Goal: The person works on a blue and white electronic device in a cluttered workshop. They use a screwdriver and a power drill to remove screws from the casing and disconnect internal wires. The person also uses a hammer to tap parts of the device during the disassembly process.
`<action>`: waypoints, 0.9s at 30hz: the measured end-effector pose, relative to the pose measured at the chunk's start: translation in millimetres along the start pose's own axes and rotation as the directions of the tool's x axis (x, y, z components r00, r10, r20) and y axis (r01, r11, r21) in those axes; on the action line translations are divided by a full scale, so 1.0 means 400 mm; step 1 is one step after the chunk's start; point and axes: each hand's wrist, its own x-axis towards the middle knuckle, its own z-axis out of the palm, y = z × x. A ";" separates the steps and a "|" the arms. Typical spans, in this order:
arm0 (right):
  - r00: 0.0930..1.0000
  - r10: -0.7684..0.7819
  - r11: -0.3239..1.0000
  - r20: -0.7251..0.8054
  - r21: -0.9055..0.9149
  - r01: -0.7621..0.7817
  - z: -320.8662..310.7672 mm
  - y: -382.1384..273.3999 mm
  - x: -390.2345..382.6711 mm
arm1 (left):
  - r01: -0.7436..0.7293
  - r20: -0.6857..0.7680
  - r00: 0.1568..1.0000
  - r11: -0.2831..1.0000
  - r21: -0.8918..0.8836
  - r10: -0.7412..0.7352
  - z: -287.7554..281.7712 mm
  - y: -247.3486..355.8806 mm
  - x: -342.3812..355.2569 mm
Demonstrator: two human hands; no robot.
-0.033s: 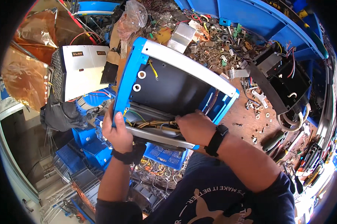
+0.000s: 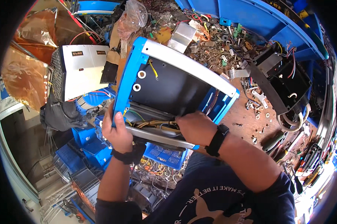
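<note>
A blue and silver equipment casing [image 2: 189, 67] lies open and tilted in front of me, with a black inner panel [image 2: 166, 89]. My left hand [image 2: 117, 130] is closed on its near left corner, thumb over the rim. Inside the near side runs a bundle of tan and black wires [image 2: 153, 123]. My right hand [image 2: 197, 128] reaches into the casing with fingers curled at the right end of this bundle; its fingertips are partly hidden. A short yellow wire [image 2: 153, 70] hangs loose over the panel. Two white round grommets [image 2: 141, 74] sit along the left side.
Screws, washers and small metal parts [image 2: 213, 50] litter the wooden bench behind the casing. A black metal box [image 2: 284, 84] with cables stands at right, near hand tools [image 2: 312, 160]. A silver-white unit [image 2: 84, 69] stands at left. Blue bins [image 2: 164, 155] sit below.
</note>
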 end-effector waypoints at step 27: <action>0.923 0.027 0.999 -0.384 0.052 -0.008 -0.147 -0.018 0.019 | 0.091 0.015 0.996 0.995 -0.027 -0.091 0.002 0.001 -0.004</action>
